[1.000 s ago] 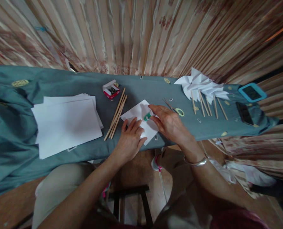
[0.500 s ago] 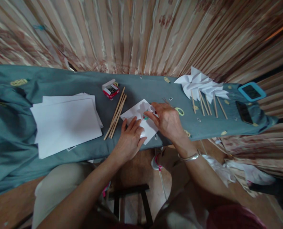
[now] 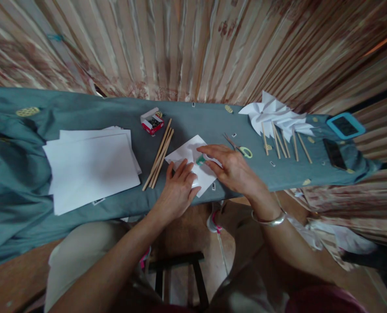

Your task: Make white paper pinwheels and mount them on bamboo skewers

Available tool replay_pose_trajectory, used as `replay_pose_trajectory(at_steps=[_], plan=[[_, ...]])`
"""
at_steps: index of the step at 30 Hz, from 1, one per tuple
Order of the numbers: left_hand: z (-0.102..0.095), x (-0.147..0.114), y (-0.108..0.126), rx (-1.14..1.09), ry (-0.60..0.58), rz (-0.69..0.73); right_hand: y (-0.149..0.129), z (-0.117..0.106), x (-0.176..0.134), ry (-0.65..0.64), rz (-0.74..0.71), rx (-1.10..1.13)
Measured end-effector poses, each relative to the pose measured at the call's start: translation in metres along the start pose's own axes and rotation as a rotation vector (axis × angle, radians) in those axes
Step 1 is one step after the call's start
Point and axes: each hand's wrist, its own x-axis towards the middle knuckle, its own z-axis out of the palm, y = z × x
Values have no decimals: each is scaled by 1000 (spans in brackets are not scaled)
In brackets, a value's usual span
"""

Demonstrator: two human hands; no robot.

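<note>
A square sheet of white paper (image 3: 198,144) with a fold in it lies turned cornerwise on the cloth. My left hand (image 3: 177,189) rests flat on its near left side, fingers spread. Something white and shiny shows by that hand's thumb; I cannot tell whether it is a separate piece or a paper flap. In my right hand (image 3: 234,167), between thumb and fingers, is a small white-and-green tube (image 3: 201,160) that looks like a glue stick. Its end is down at the middle of the paper. Part of the tube is hidden by the fingers.
Wooden sticks (image 3: 159,156) and an open red-and-white box (image 3: 152,121) lie to the left, beyond them a stack of white paper (image 3: 92,169). To the right are scissors (image 3: 245,151), paper pinwheels (image 3: 275,115) on sticks, a phone (image 3: 334,154) and a blue-framed device (image 3: 345,125).
My right hand has shifted slightly right and toward me, its index finger now stretched along the tube. More of the scissors shows. The left hand has stayed put.
</note>
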Motion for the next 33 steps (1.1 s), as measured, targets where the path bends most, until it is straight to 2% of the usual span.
replay_pose_trajectory(at_steps=[4, 9, 12, 18, 22, 28, 33], plan=[[0, 0, 0, -2, 2, 1, 2, 8, 3, 81, 31, -164], [0, 0, 0, 3, 4, 7, 1, 15, 7, 142, 168, -319], [0, 0, 0, 1, 1, 6, 1, 11, 7, 107, 154, -274], [0, -1, 0, -7, 5, 6, 0, -5, -1, -21, 24, -4], [-1, -1, 0, -9, -2, 2, -1, -5, 0, -19, 28, -20], [0, 0, 1, -9, -13, -5, -8, 9, 8, 53, 181, -312], [0, -1, 0, -7, -10, -3, -2, 12, 12, 178, 370, -313]])
